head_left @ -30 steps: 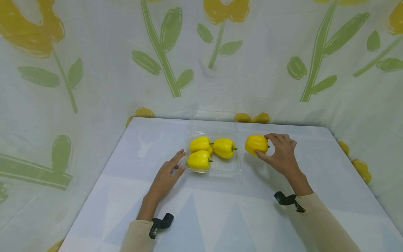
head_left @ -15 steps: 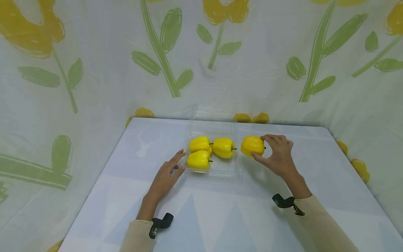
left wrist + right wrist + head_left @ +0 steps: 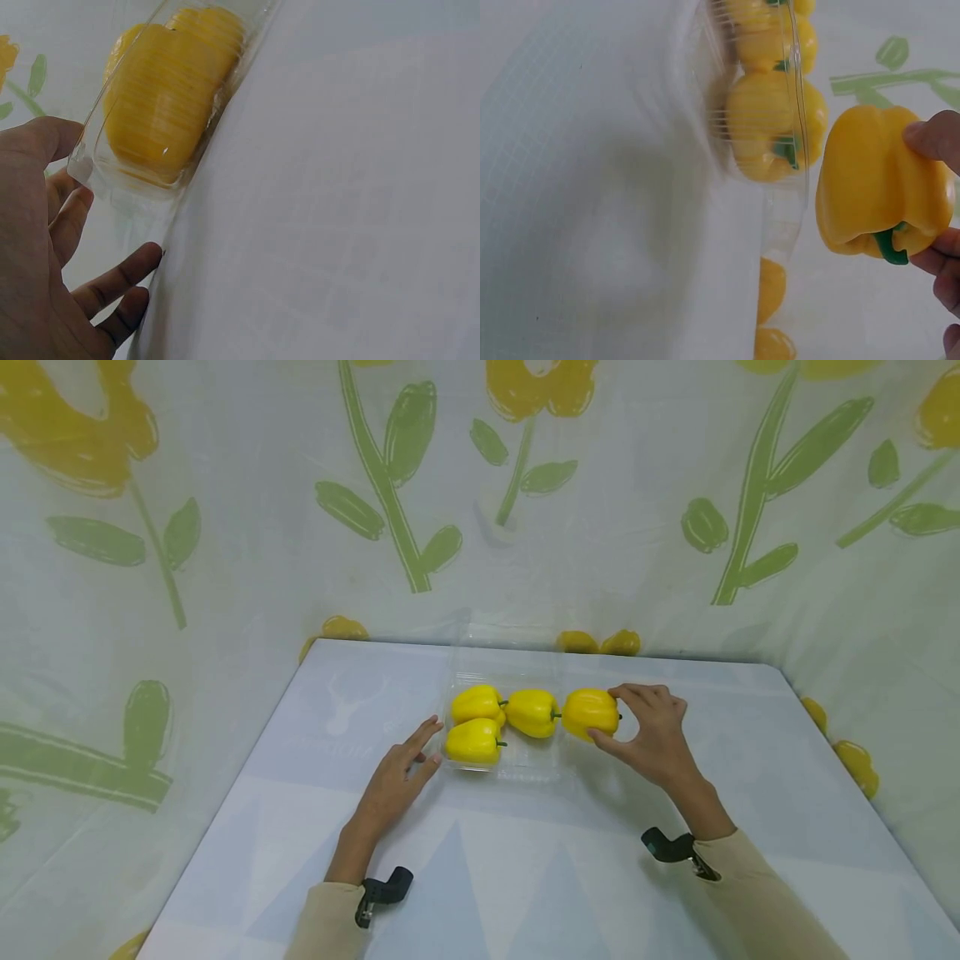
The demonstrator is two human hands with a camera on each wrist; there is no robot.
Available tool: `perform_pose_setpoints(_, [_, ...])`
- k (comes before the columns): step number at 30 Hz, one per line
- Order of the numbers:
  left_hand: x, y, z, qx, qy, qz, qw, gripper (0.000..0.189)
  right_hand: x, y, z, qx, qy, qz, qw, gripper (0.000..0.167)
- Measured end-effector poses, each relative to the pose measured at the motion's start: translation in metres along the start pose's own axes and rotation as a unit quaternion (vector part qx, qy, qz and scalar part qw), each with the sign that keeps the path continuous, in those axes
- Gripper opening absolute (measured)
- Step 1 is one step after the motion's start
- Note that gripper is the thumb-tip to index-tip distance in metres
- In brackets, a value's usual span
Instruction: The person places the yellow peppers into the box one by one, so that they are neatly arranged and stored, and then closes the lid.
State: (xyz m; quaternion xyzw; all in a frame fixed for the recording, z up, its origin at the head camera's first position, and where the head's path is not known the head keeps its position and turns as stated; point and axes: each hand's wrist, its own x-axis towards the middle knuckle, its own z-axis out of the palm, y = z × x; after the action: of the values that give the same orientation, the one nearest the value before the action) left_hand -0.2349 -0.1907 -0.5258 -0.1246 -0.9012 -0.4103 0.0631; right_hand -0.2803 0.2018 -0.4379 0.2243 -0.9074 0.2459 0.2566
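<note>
A clear plastic clamshell box [image 3: 525, 762] with its lid raised at the back holds yellow bell peppers. Two of them, a rear pepper [image 3: 477, 702] and a front pepper [image 3: 474, 741], lie at the left; a third pepper [image 3: 532, 713] is beside them. My right hand [image 3: 654, 733] pinches another yellow bell pepper [image 3: 589, 713] between thumb and fingers, over the box's right edge. In the right wrist view, this held pepper [image 3: 881, 180] shows its green stem and is raised off the table. My left hand [image 3: 393, 785], fingers spread and fairly straight, touches the box's left side near its corner [image 3: 79, 161].
The box stands toward the back of a pale table [image 3: 517, 877] with a blue triangle pattern. Behind the table hangs a white curtain [image 3: 615, 552] printed with yellow flowers and green leaves. Black wrist cameras sit on the left wrist [image 3: 390, 887] and right wrist [image 3: 667, 845].
The right hand has moved left with its pepper, from beside the box to over the right edge. The left hand and the peppers in the box have stayed put.
</note>
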Motion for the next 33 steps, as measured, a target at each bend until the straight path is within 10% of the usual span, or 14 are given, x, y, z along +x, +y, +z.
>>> perform_pose_setpoints(33, [-0.001,0.004,-0.002,-0.008,0.003,0.007,0.9999,0.054,-0.001,-0.024,0.015,0.032,-0.006,-0.043,0.9985,0.063])
